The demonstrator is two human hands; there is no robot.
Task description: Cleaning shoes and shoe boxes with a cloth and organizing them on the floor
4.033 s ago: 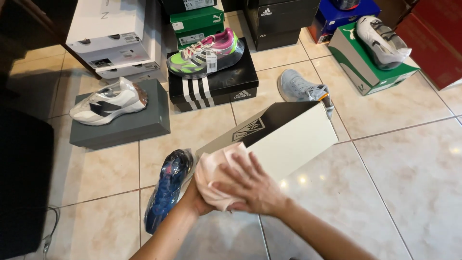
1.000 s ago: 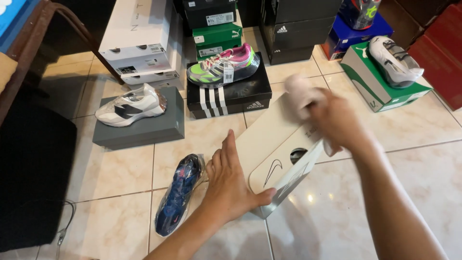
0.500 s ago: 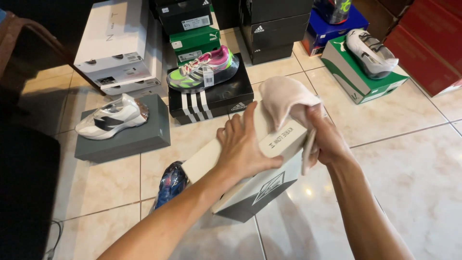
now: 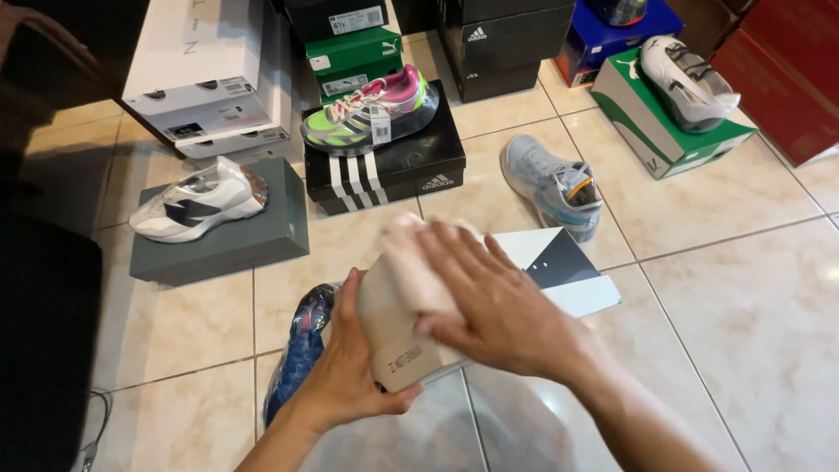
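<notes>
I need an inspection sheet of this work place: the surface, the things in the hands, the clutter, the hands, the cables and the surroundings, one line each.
Surface: beige tiled floor, glossy.
Job's things: pale shoe box held tilted; pinkish cloth pressed on top of it.
Clutter: blue shoe beside the box; grey shoe on the floor; white shoe on a grey box; green-pink shoe on a black striped box; white shoe on a green box.
Hands: left hand has a grip on the box's edge; right hand flat on the cloth.
Cables: thin cable at lower left.
Surroundings: stacked shoe boxes behind.
</notes>
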